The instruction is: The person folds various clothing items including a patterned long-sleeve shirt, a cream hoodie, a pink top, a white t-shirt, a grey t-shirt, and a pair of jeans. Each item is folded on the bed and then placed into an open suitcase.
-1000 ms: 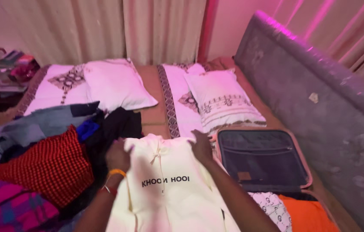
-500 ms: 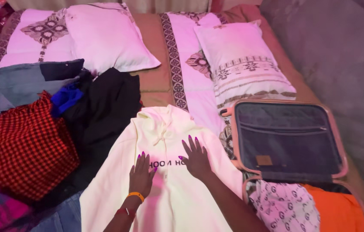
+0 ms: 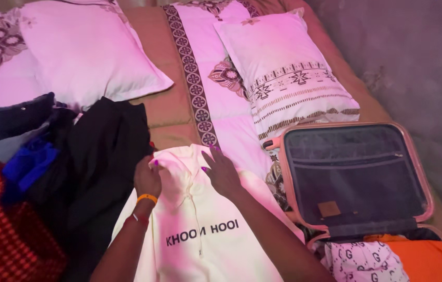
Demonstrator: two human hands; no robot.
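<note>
A cream hoodie (image 3: 200,230) is laid flat on the bed (image 3: 179,112), front side up, with its hood pointing toward the pillows. It lies between a pile of clothes and an open suitcase (image 3: 354,172).

The hood is being held at the top by both hands. The left hand (image 3: 148,177) is closed on the left edge of the hood, and a fold of cloth is pinched in it. The right hand (image 3: 222,171) is pressed on the right side of the hood, with the fingers curled over the cloth. It looks like the hood is being held this way so that it can be pulled straight and made flat.

A black garment (image 3: 101,156) is lying just beside the hoodie on the left, and its edge is touched by the left hand. A blue cloth (image 3: 27,164) and a red checked cloth (image 3: 1,230) are piled further left. Two pillows (image 3: 289,73) are set at the head of the bed. On the right, the suitcase lid is stood open, and an orange cloth (image 3: 419,261) and a white patterned cloth (image 3: 367,261) are packed inside. Little room is left on either side of the hoodie.
</note>
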